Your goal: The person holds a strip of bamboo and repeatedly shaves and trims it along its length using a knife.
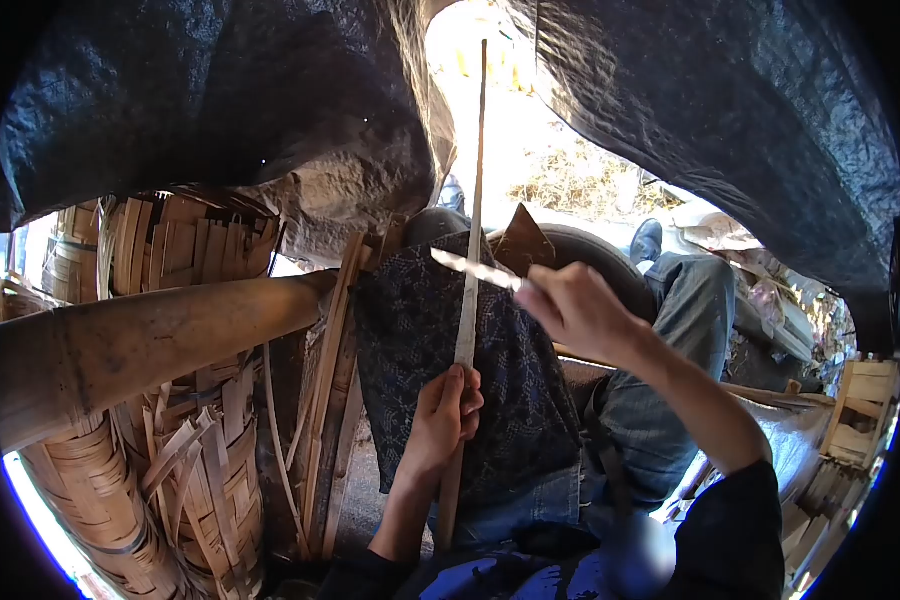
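Observation:
A long, thin bamboo strip (467,340) stands nearly upright in view, over a dark patterned cloth (530,400) on the person's lap. My left hand (445,415) is closed around its lower part. My right hand (575,310) is closed on the handle end of a knife (470,268), whose pale blade points left and crosses the strip above my left hand. Whether the blade touches the strip cannot be told. The knife's handle is mostly hidden by my fingers.
A thick bamboo pole (170,335) reaches in from the left. Woven bamboo baskets (105,500) with loose strips stand below and behind it. Dark sheeting (720,120) hangs overhead. A wooden crate (863,410) is at the right edge.

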The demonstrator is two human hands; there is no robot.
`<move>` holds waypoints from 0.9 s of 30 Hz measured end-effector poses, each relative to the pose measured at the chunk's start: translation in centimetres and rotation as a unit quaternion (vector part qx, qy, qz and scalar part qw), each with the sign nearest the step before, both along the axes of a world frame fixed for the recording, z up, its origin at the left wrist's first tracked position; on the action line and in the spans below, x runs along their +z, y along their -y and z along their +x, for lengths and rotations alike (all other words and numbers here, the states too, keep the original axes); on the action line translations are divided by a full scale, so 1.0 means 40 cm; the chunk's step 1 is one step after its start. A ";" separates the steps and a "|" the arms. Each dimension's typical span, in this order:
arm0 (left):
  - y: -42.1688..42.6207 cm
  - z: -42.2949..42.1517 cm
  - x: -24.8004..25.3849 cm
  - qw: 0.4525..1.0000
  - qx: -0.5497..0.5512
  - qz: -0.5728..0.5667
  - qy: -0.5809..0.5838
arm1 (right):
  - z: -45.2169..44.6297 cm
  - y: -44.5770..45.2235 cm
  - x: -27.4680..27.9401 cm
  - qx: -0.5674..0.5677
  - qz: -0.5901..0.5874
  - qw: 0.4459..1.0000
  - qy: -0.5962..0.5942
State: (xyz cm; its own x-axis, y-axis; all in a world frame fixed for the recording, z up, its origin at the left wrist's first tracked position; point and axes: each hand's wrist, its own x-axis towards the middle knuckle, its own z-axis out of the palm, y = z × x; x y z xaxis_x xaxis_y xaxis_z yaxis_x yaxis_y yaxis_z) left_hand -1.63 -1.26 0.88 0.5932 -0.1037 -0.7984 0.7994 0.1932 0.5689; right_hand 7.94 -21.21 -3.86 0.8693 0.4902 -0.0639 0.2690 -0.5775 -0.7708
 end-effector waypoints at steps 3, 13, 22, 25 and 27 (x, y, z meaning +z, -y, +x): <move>0.004 -0.001 0.004 1.000 -0.003 0.010 -0.002 | -0.076 -0.009 0.015 0.002 0.014 0.999 0.043; 0.055 -0.033 -0.026 0.966 -0.080 0.225 0.094 | -0.128 -0.058 0.021 -0.010 -0.185 0.982 0.023; 0.055 -0.053 -0.046 0.973 -0.063 0.199 0.100 | 0.015 -0.078 -0.061 -0.078 -0.218 0.971 0.059; 0.057 -0.043 -0.024 0.976 -0.074 0.186 0.086 | 0.122 -0.009 -0.062 -0.081 -0.158 0.977 0.115; 0.043 -0.029 -0.010 0.992 -0.041 0.114 0.044 | 0.099 -0.005 -0.031 -0.089 -0.103 0.988 0.076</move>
